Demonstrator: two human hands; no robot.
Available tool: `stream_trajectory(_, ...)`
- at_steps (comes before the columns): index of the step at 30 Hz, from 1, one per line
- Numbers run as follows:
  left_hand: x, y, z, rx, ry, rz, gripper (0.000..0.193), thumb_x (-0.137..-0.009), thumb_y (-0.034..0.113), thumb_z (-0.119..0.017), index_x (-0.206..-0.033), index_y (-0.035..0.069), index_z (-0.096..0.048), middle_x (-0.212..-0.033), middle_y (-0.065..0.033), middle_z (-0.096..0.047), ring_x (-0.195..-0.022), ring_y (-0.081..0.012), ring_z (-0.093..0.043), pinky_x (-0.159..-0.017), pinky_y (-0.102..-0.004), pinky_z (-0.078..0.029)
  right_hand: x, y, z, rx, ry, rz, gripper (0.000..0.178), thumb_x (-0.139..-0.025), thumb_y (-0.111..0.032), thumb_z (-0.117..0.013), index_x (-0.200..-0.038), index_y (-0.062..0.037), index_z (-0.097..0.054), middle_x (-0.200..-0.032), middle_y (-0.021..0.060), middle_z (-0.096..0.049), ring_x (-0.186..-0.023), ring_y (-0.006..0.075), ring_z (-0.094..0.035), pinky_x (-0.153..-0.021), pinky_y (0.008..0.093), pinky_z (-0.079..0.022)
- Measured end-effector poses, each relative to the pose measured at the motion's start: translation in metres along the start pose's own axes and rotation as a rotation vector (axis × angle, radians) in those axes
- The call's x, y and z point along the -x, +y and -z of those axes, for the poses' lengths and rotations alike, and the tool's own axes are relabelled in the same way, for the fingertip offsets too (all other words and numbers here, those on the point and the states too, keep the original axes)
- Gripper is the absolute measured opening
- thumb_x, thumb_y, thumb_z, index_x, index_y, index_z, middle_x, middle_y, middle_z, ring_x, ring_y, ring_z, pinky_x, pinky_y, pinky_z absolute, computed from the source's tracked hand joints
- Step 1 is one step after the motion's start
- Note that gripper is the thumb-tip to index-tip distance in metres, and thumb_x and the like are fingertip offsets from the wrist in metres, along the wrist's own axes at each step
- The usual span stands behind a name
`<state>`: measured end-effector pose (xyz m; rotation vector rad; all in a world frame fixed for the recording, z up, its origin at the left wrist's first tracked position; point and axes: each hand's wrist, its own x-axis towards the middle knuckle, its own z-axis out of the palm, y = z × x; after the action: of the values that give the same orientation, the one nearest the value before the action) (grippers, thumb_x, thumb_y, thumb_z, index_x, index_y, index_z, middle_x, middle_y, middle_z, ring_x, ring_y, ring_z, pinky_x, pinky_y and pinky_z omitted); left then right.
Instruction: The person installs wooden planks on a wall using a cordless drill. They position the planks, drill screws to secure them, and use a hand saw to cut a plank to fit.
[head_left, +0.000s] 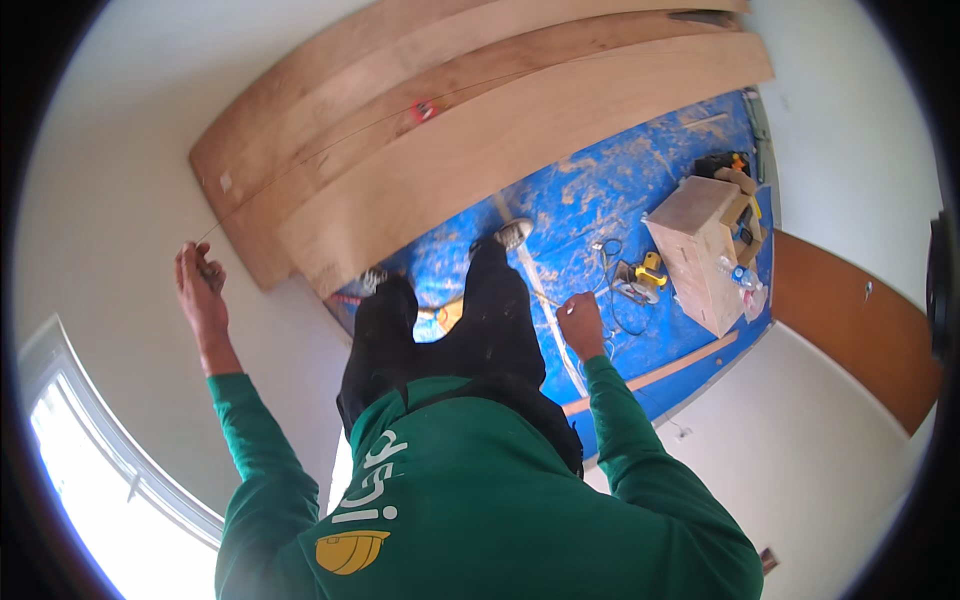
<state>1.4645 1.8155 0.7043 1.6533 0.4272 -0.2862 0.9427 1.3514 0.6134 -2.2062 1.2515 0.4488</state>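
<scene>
The person's left hand [200, 285] is raised near the lower left corner of the stack of plywood sheets [470, 130], fingers pinched narrow on the end of a thin string [330, 145]. From that pinch the string runs up and to the right as one taut line across the face of the sheets, passing a small red marker [424, 110] that sits on it about midway along the stack. The string's long axis thus follows the length of the sheets, and the left hand is the nearer one, holding its near end just off the stack's edge. The right hand [580, 325] hangs below the stack, well apart from it, curled closed; something thin may be in it, but what it holds cannot be told. The sheets are smooth, pale brown, broad and flat, overlapping one another against a white wall [110, 170]. Below the stack lies a blue tarp [600, 190], dusty and strewn with sawdust, with a boxy wooden cabinet piece [700, 250], a yellow power tool [650, 270] and a long wooden strip [670, 370] on it.
</scene>
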Motion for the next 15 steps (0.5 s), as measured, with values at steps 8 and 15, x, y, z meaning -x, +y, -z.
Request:
stream_trajectory(8, 0.097, 0.073, -0.237, 0.16, -0.594, 0.293, 0.04, -0.119, 0.034, -0.053, -0.143, 0.005, -0.065, -0.131, -0.0145, -0.076, -0.094, -0.0157, -0.071, -0.08, -0.0286, -0.059, -0.026, -0.056, 0.151, -0.455, 0.241, 0.344, 0.011, -0.095, -0.014, -0.072, -0.098, -0.0041, -0.068, -0.106, 0.0182, -0.065, -0.104, 0.0434, -0.066, -0.091, 0.0519, -0.055)
stream_trajectory(15, 0.229, 0.009, -0.495, 0.39, -1.048, 0.629, 0.034, -0.115, 0.037, -0.064, -0.131, 0.007, -0.066, -0.118, -0.0123, -0.072, -0.098, -0.0182, -0.069, -0.082, -0.0321, -0.061, -0.024, -0.131, 0.285, -0.205, 0.373, 0.807, 0.055, -0.105, -0.036, -0.071, -0.147, -0.0025, -0.062, -0.152, 0.0213, -0.061, -0.148, 0.0398, -0.054, -0.121, 0.0557, -0.042)
